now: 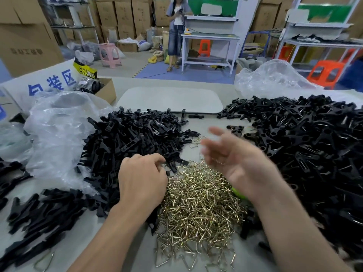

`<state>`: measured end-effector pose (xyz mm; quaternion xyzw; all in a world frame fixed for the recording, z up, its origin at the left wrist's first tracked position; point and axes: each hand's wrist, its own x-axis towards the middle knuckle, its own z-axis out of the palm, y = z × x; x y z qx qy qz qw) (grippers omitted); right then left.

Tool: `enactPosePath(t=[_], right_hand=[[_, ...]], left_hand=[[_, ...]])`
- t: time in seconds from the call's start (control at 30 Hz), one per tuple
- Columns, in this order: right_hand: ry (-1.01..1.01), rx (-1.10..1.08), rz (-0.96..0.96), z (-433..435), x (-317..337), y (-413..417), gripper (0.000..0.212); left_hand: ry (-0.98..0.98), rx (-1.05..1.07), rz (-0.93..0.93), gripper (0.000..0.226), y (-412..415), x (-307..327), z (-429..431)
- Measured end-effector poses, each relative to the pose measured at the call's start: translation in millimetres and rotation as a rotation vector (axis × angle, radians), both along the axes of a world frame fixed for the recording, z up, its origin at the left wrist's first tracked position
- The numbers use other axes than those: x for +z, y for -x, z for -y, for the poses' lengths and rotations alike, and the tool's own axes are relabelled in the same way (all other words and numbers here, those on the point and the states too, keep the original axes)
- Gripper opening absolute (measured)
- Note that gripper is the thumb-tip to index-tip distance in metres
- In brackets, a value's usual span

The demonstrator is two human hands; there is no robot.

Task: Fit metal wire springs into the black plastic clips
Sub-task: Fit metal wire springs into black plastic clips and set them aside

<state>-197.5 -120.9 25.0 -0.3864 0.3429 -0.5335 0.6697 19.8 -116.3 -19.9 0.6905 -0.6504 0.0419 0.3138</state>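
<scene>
Knuckles are facing up on the left hand, its fingers curling down where the black clips meet the wire springs. Whether they are pinching anything cannot be told, as the fingertips are hidden. The right hand is hovering just above the table, palm turned inward and fingers spread loosely, blurred and holding nothing that shows.

Between and below both hands, a heap of brass-coloured wire springs is lying on the table, each bent into a small triangle. To the left, touching that heap, a pile of black plastic clips is spilling out of a crumpled clear plastic bag. More clips are lying near the left edge. To the right, a larger pile of clips is filling the table's side – thin wire is glinting in many of them. Something bright green is peeking out under the right wrist.

Farther back, a flat white board is lying on the table, with a second clear bag to its right and an open cardboard box to its left. Beyond the table, a person is standing beside a white workbench – a pink stool, an orange stool and stacked cartons are standing around the room.
</scene>
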Motion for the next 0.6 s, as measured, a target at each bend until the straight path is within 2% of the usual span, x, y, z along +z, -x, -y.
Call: enactPosePath(t=[0.07, 0.13, 0.2, 0.27, 0.37, 0.5, 0.6], right_hand=[[0.046, -0.065, -0.557, 11.7, -8.2, -34.8, 0.035], [0.185, -0.062, -0.993, 21.6, -17.5, -63.5, 0.042], [0.267, -0.029, -1.271, 31.5, -23.8, -80.4, 0.045], [0.318, -0.036, -1.438, 39.3, -29.8, -87.7, 0.035], [0.316, -0.115, -1.501, 43.6, -29.5, -89.5, 0.016], [0.263, -0.23, -1.191, 34.5, -25.0, -79.1, 0.012], [0.252, -0.33, -0.998, 20.5, -24.1, -62.9, 0.015]], left_hand=[[-0.022, -0.021, 0.093, 0.009, -1.6, -3.3, 1.8], [-0.039, -0.043, 0.135, 0.012, -3.9, -6.1, 2.0], [-0.054, -0.052, 0.181, 0.018, -6.2, -7.1, 1.5], [-0.081, -0.066, 0.211, 0.026, -7.8, -5.5, 1.1], [-0.124, -0.084, 0.282, 0.04, -8.1, -1.8, -1.2], [-0.144, -0.139, 0.342, 0.029, -6.4, 0.3, -4.8], [-0.083, -0.114, 0.287, 0.012, -5.5, 5.9, -6.3]])
